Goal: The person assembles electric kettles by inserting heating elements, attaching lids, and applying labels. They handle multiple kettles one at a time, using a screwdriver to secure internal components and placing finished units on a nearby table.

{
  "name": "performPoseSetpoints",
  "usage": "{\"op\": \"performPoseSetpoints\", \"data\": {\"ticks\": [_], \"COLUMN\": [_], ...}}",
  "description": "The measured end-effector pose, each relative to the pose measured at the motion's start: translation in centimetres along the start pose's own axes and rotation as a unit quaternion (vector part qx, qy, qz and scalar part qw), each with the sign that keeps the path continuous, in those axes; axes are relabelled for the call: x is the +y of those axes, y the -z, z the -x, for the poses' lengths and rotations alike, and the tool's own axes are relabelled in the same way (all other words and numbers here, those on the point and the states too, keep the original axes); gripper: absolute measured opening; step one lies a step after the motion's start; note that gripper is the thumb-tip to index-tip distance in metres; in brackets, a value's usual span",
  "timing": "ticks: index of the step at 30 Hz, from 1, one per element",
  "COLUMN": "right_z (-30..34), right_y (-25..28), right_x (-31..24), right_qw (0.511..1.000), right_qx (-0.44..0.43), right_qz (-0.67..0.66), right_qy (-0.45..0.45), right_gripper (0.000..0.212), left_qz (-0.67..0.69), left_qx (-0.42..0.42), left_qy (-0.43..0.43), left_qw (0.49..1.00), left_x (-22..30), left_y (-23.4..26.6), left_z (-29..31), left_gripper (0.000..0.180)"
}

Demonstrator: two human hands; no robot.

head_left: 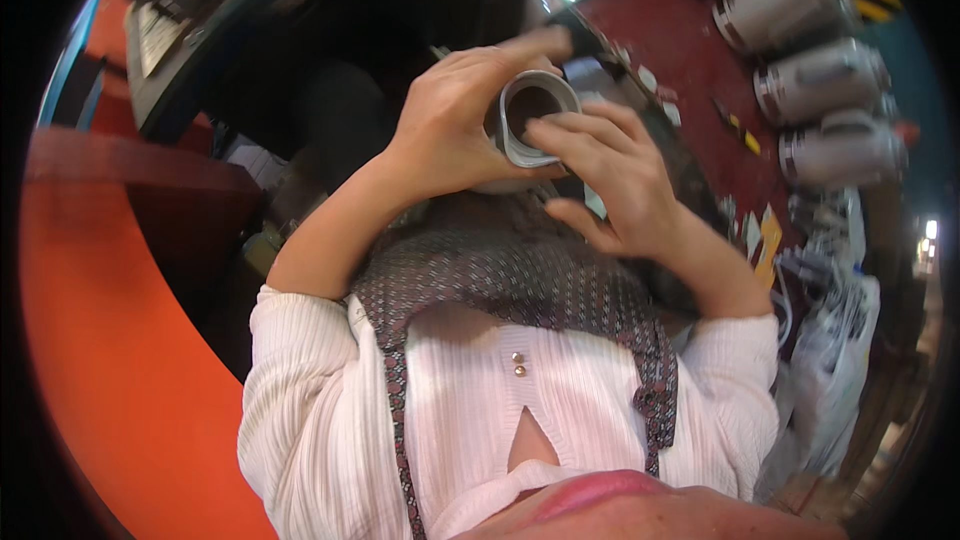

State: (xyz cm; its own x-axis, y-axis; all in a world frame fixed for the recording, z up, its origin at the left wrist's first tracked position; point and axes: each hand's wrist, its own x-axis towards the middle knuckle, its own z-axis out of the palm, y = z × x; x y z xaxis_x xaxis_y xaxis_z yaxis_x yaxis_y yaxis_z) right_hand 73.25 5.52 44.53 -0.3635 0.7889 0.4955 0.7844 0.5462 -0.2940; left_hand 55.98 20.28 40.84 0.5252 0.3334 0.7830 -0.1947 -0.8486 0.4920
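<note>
A grey cylindrical container (525, 108) sits up in front of the person's chest, near the middle of the scene, its round mouth facing upward and its inside brownish. The left hand (450, 112) grasps it from the left side, the thumb along the near side. The right hand (620, 178) is at its right — loosely curved, thumb spread away from the fingers, fingertips over the rim and mouth; whether they touch it I cannot tell. Just nearer is a dark patterned apron (500, 260). Off to the right lies a red table (650, 28) with a black-and-yellow tool (748, 138) and, along its right side, three grey jugs (820, 85) with handles. A clear plastic bag (845, 365) is at the near right — a broad orange surface (120, 330) at the left.
</note>
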Motion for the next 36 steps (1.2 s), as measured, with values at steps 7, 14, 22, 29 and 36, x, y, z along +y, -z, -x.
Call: {"op": "performPoseSetpoints", "data": {"ticks": [7, 14, 22, 29, 36], "right_z": [0.7, -7.4, -38.8, -54.9, -52.9], "right_y": [-4.5, -3.8, -8.1, -22.5, -24.2], "right_x": [6.6, 17.9, 20.2, 14.5, 12.2], "right_qw": [0.993, 0.957, 0.879, 0.813, 0.968], "right_qx": [-0.025, 0.018, 0.151, 0.191, 0.125], "right_qz": [0.088, -0.024, -0.438, -0.535, -0.186], "right_qy": [0.08, -0.287, -0.114, -0.126, -0.112], "right_gripper": [0.064, 0.036, 0.031, 0.042, 0.05], "left_qz": [0.401, -0.113, 0.017, 0.258, -0.019], "left_qx": [0.329, 0.295, 0.452, 0.563, 0.635], "left_qy": [0.311, 0.175, 0.299, 0.098, 0.084], "left_qw": [0.797, 0.933, 0.84, 0.779, 0.767], "left_x": [-8.6, -12.5, -27.7, -21.7, -17.7], "left_y": [11.3, 19.3, 38.9, 36.0, 29.4], "left_z": [0.4, 1.6, -1.7, 4.8, 12.3], "left_gripper": [0.031, 0.041, 0.038, 0.036, 0.036]}}
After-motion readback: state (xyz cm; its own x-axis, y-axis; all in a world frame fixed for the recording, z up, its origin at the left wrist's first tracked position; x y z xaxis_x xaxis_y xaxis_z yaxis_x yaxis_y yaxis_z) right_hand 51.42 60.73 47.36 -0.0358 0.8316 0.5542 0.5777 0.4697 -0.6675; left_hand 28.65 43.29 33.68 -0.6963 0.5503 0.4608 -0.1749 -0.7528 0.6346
